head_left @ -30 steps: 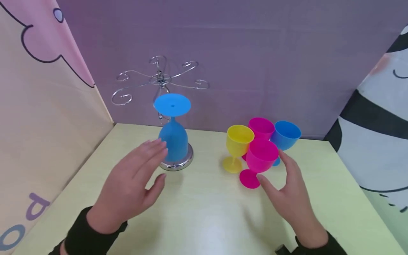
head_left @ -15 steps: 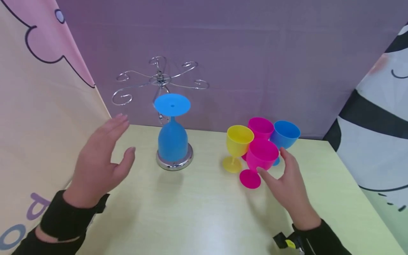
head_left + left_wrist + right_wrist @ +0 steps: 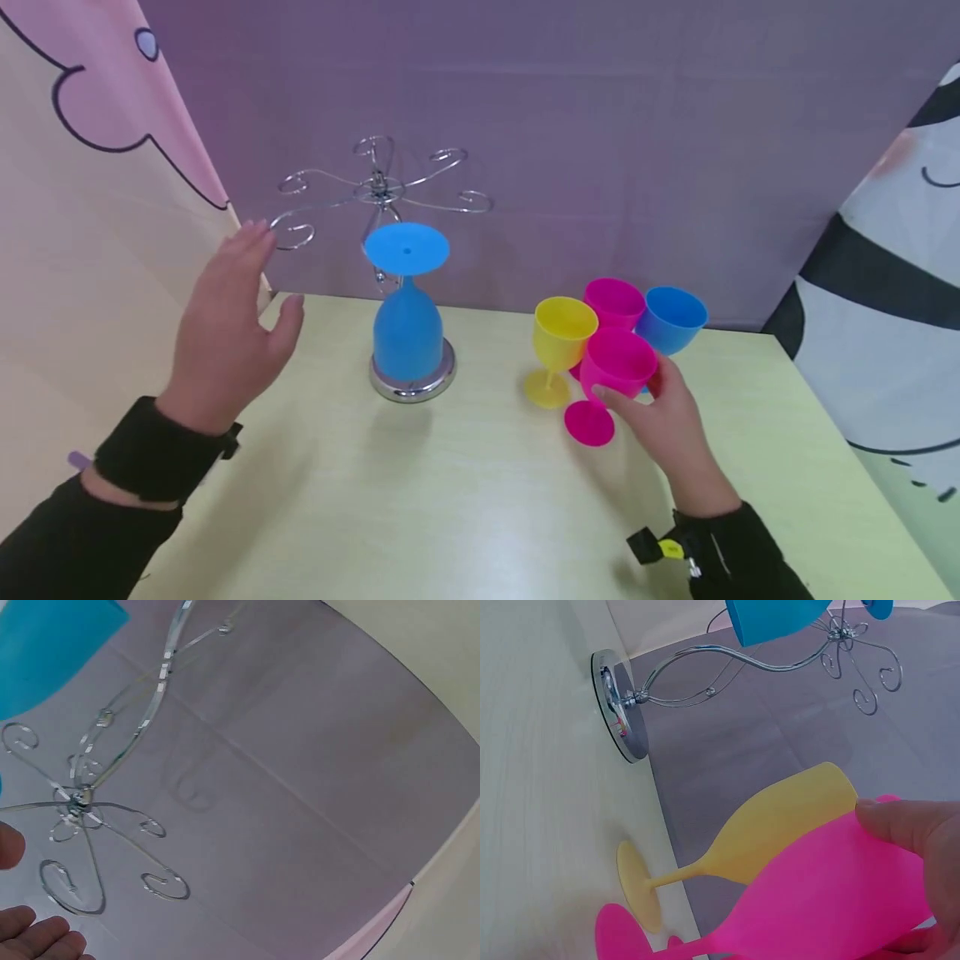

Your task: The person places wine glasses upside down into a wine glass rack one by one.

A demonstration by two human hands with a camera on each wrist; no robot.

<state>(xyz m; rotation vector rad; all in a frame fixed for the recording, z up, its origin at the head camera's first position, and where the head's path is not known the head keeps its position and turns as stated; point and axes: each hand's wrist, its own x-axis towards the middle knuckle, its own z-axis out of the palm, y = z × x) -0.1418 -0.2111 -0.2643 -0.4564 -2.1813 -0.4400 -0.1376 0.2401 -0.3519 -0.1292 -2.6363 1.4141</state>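
Observation:
My right hand [image 3: 667, 421] grips the bowl of the front pink goblet [image 3: 618, 360], which stands upright; in the right wrist view the thumb lies along the rim of this pink goblet [image 3: 825, 900]. Beside it are a yellow goblet [image 3: 564, 333], a second pink goblet [image 3: 613, 302] and a blue goblet [image 3: 672, 317]. Another blue goblet [image 3: 407, 333] hangs upside down on a silver wire goblet rack [image 3: 381, 190]. To the left of that rack my left hand [image 3: 228, 325] is raised with extended fingers, holding nothing; some fingertips show in the left wrist view.
The rack's round chrome base [image 3: 412, 392] stands on a pale table [image 3: 465, 500]. A purple backdrop [image 3: 570, 150] rises behind, with printed panels at left and right. Several curled wire arms spread from the rack's top.
My left hand has moved left, away from the hanging blue goblet, and a little upward. The right hand's fingers and thumb have closed around the front pink goblet's bowl.

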